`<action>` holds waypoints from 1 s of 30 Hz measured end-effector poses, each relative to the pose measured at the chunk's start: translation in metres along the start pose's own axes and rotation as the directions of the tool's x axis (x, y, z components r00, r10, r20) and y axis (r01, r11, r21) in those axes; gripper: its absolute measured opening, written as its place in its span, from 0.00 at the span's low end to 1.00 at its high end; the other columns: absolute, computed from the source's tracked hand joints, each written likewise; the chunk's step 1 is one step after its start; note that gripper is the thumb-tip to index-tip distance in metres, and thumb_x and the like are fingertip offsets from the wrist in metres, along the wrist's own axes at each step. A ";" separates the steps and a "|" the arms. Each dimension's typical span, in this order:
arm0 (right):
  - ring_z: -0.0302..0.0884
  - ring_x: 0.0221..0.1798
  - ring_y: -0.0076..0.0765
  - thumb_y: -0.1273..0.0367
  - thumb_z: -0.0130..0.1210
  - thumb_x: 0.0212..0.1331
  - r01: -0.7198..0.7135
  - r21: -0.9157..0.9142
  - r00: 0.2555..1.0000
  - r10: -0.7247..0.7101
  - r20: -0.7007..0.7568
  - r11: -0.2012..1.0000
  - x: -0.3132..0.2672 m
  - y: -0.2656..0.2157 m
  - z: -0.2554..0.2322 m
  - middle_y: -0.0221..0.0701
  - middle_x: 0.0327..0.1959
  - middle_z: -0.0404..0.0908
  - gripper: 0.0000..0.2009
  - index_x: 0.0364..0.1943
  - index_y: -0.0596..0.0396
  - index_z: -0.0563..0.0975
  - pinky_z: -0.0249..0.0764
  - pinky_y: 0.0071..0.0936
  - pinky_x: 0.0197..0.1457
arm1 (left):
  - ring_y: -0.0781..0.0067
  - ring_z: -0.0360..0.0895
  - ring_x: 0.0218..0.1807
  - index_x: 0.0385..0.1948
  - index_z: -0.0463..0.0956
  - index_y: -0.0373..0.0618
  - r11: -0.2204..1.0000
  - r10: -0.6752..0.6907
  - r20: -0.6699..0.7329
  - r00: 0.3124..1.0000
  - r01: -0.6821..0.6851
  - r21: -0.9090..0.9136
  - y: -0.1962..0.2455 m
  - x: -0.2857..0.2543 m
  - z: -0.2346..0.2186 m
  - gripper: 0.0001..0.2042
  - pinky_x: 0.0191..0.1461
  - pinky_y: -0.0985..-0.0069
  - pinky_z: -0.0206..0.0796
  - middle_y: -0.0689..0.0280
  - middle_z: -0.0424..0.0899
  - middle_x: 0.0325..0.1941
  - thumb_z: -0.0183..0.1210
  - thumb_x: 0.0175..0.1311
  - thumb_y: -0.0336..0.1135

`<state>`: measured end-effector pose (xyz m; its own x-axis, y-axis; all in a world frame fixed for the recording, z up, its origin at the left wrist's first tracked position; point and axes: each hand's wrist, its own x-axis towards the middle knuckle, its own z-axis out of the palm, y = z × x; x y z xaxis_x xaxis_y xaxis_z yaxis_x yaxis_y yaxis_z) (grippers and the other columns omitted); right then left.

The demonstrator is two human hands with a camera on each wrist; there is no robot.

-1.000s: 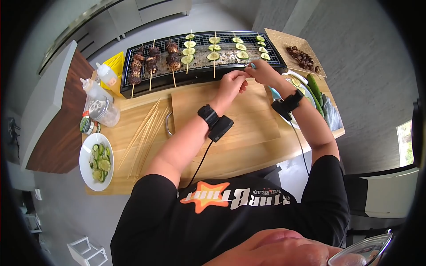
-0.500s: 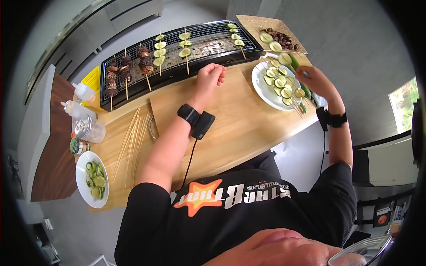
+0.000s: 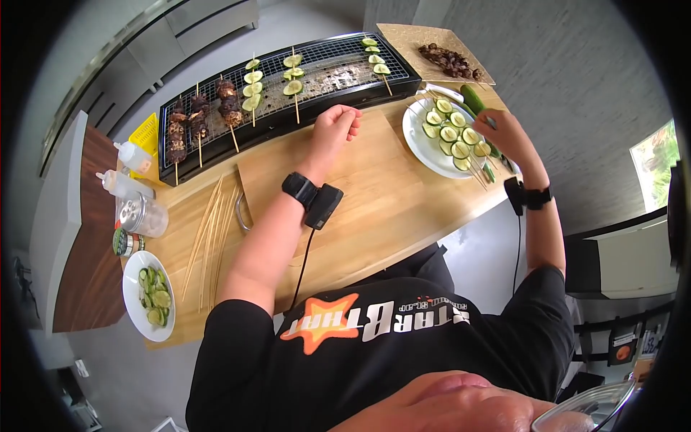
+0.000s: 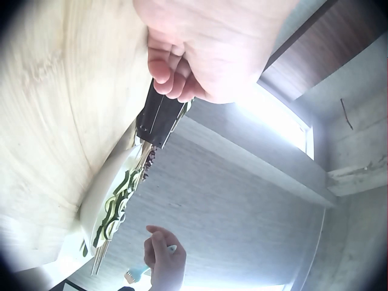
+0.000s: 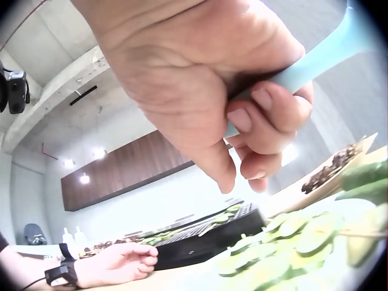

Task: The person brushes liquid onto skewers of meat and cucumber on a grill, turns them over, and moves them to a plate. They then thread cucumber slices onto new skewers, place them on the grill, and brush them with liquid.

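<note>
My right hand (image 3: 509,140) grips a light blue brush (image 5: 324,56), its fingers curled round the handle; in the left wrist view the pale bristles point down. It hangs by the right side of a white plate (image 3: 412,147) bearing skewered green slices (image 3: 448,134). My left hand (image 3: 333,137) holds nothing, its fingers loosely bent above the wooden board (image 3: 324,194), near the front of the black grill (image 3: 266,133). Three skewers of dark meat (image 3: 229,108) and three of green slices (image 3: 293,73) lie on the grill.
Bare skewers (image 3: 209,234), a bowl of green slices (image 3: 129,288) and bottles (image 3: 129,186) are at the left. Behind the plate stand a tray of dark pieces (image 3: 414,61) and whole green vegetables (image 3: 471,99). Between the grill's slice skewers is a gap of bare grate.
My right hand has moved from the grill's front to the plate's right. One skewer of green slices has left the grill, was in the air half a second ago, and now lies on the plate.
</note>
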<state>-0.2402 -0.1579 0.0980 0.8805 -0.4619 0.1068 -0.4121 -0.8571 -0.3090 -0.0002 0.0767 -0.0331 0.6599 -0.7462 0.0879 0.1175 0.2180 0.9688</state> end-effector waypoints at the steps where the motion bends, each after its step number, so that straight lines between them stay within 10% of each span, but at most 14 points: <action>1: 0.71 0.25 0.30 0.63 0.58 0.58 -0.002 -0.015 1.000 0.002 0.021 1.000 0.010 -0.019 0.002 0.36 0.22 0.77 0.12 0.33 0.58 0.80 0.67 0.31 0.31 | 0.85 0.71 0.27 0.35 0.78 0.41 1.000 0.002 0.000 1.000 -0.002 0.001 0.001 0.000 0.000 0.10 0.32 0.85 0.64 0.72 0.77 0.26 0.51 0.68 0.36; 5: 0.77 0.27 0.37 0.61 0.57 0.60 0.234 0.005 0.971 -0.233 0.053 0.972 0.065 -0.048 0.040 0.41 0.25 0.80 0.15 0.35 0.62 0.80 0.71 0.35 0.33 | 0.85 0.71 0.27 0.35 0.78 0.41 1.000 0.009 -0.008 1.000 -0.009 0.000 -0.003 0.002 -0.003 0.10 0.31 0.85 0.64 0.72 0.77 0.26 0.51 0.68 0.36; 15: 0.79 0.27 0.52 0.59 0.57 0.53 0.186 -0.144 0.981 -0.191 -0.021 0.972 0.156 -0.077 0.107 0.48 0.20 0.78 0.17 0.29 0.63 0.80 0.72 0.42 0.35 | 0.84 0.72 0.26 0.33 0.77 0.41 0.999 0.021 -0.014 1.000 -0.021 -0.043 0.000 0.001 -0.002 0.11 0.29 0.84 0.66 0.71 0.76 0.26 0.51 0.67 0.38; 30: 0.77 0.27 0.54 0.55 0.49 0.64 0.338 0.130 0.940 -0.341 0.004 0.932 0.115 -0.152 0.096 0.48 0.20 0.77 0.21 0.26 0.60 0.81 0.72 0.40 0.35 | 0.81 0.76 0.28 0.37 0.76 0.41 0.977 -0.053 -0.006 0.999 0.051 -0.208 0.006 0.002 -0.004 0.18 0.33 0.82 0.71 0.68 0.79 0.29 0.47 0.71 0.48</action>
<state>-0.0535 -0.0586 0.0662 0.9693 -0.1408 0.2017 -0.0565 -0.9254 -0.3747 0.0045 0.0791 -0.0278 0.6572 -0.7529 0.0346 0.3027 0.3057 0.9027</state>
